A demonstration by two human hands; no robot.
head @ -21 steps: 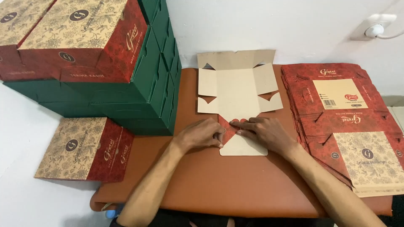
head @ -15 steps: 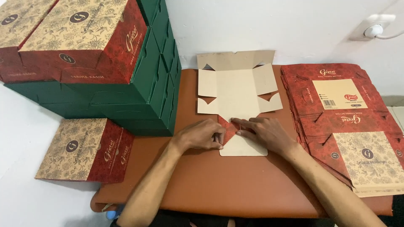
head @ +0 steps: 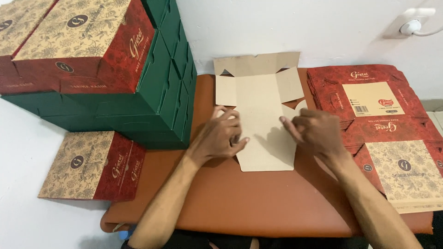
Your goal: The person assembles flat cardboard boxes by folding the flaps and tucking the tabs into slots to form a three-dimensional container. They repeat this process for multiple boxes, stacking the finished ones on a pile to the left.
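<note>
Carton blank (head: pixel 260 115) lies flat — long axis toward wall (head: pixel 286 27).

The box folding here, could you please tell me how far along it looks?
Done: folded boxes are stacked at the left, green ones under red ones, with one more on the floor. In hand: a flat cardboard blank lies inside-up on the brown table, the left hand and right hand on it. Left: a pile of flat red blanks at the right.
</note>
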